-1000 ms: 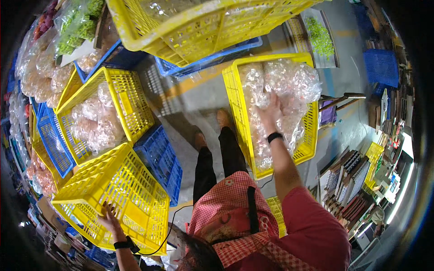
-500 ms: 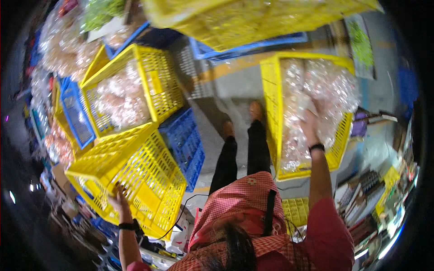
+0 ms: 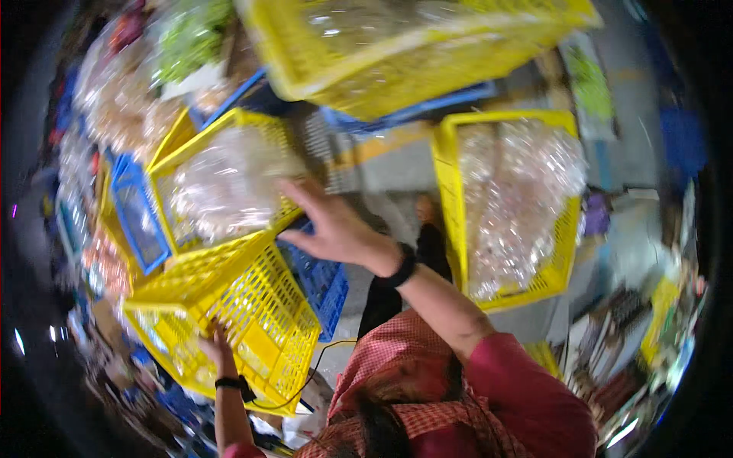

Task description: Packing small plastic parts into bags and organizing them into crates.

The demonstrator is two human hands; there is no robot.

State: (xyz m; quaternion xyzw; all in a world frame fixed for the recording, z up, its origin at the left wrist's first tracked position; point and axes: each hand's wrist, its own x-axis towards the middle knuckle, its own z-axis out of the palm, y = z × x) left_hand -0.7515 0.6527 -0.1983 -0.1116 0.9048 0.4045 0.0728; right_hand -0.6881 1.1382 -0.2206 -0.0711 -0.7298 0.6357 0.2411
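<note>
grey floor [image 3: 408,174] below, and i'm calling this from afar: a soft, flat touch should suit these clear bags [image 3: 225,187]. they sit in the upright yellow crate [image 3: 269,128], just past the right hand [image 3: 336,225], which is splayed, unclenched (contact? i can't tell). left hand [image 3: 221,355] is lower, at the tilted crate [image 3: 259,347]; i can't read its grip.

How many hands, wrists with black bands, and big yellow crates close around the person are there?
Hands: 2 (left hand, right hand)
Wrists with black bands: 2 (left band, right band)
Big yellow crates close by: 4 (top crate, right crate, upper-left crate, lower-left crate)
Total: 8
Partly hidden yellow crates farther out aren't counted.
</note>
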